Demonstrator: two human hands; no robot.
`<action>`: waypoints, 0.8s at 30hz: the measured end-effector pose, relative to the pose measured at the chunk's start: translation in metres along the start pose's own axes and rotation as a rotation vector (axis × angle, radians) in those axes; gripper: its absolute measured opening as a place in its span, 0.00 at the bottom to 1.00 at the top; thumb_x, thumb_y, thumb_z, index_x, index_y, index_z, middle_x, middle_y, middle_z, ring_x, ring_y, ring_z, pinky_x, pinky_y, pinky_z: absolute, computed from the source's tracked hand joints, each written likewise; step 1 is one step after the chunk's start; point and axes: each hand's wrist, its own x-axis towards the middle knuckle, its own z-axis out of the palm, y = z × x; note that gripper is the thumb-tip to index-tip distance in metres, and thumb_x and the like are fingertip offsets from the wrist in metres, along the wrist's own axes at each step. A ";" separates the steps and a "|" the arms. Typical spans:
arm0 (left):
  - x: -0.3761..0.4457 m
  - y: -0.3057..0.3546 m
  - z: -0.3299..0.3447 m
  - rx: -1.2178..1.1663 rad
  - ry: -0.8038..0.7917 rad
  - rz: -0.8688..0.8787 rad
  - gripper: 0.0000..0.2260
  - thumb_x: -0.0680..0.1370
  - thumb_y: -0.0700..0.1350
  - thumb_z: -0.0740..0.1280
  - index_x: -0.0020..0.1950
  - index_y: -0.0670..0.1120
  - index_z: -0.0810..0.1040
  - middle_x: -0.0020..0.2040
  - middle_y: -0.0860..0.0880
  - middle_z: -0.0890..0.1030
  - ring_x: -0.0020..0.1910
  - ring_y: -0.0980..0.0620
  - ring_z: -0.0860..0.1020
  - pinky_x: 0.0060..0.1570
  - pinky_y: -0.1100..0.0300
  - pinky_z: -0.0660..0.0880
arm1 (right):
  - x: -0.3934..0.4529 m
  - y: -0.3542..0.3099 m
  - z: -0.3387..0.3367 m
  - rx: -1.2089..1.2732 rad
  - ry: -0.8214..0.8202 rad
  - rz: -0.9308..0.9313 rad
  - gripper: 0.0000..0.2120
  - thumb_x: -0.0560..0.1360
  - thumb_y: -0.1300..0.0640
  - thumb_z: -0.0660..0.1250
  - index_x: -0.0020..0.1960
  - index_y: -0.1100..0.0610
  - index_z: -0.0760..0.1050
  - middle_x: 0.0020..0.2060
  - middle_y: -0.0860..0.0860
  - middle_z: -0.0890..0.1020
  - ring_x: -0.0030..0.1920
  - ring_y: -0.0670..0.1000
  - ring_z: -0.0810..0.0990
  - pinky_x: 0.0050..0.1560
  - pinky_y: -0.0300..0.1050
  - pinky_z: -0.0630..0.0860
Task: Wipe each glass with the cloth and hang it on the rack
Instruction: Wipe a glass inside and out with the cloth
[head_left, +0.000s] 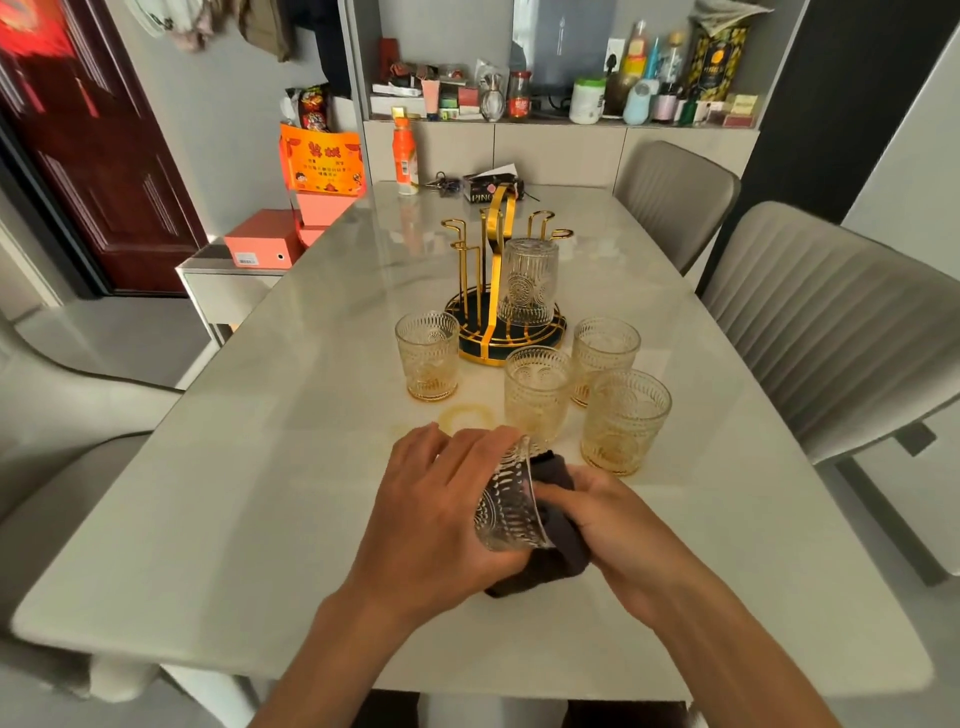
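My left hand (441, 504) grips an embossed glass (506, 506) tilted on its side, mouth turned right. A dark cloth (550, 551) is pushed into the mouth by my right hand (608, 519), which holds the cloth. The gold rack (498, 291) with a dark round base stands mid-table, and one glass (527, 280) hangs upside down on it. Several amber-tinted glasses stand upright around the rack's front: one at the left (427, 356), one in the middle (537, 397), two at the right (605, 358) (626, 421).
The pale marble table (260, 493) has a yellowish ring mark (467, 415) in front of the glasses. An orange bottle (405, 156), keys and a dark box lie at the far end. Grey chairs (831, 322) stand along the right side and at the left.
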 end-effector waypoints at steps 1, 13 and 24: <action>0.002 -0.002 -0.001 -0.065 -0.014 -0.012 0.37 0.65 0.64 0.75 0.69 0.51 0.71 0.59 0.58 0.79 0.51 0.50 0.77 0.55 0.54 0.75 | -0.001 -0.001 0.000 -0.001 0.025 -0.023 0.07 0.79 0.59 0.67 0.53 0.57 0.83 0.46 0.54 0.88 0.48 0.52 0.86 0.45 0.44 0.82; 0.004 0.009 -0.007 -0.919 0.293 -0.555 0.09 0.80 0.53 0.64 0.47 0.48 0.77 0.42 0.54 0.82 0.42 0.55 0.80 0.38 0.59 0.78 | -0.004 0.000 0.010 -0.208 0.019 -0.277 0.09 0.83 0.56 0.61 0.56 0.48 0.79 0.48 0.43 0.87 0.49 0.44 0.85 0.45 0.39 0.78; -0.003 0.014 0.002 -1.028 0.373 -0.450 0.08 0.78 0.53 0.62 0.53 0.55 0.77 0.48 0.53 0.80 0.46 0.54 0.79 0.41 0.61 0.77 | -0.009 0.010 0.010 -0.194 0.112 -0.384 0.10 0.83 0.57 0.60 0.58 0.47 0.78 0.51 0.40 0.85 0.53 0.39 0.82 0.52 0.37 0.76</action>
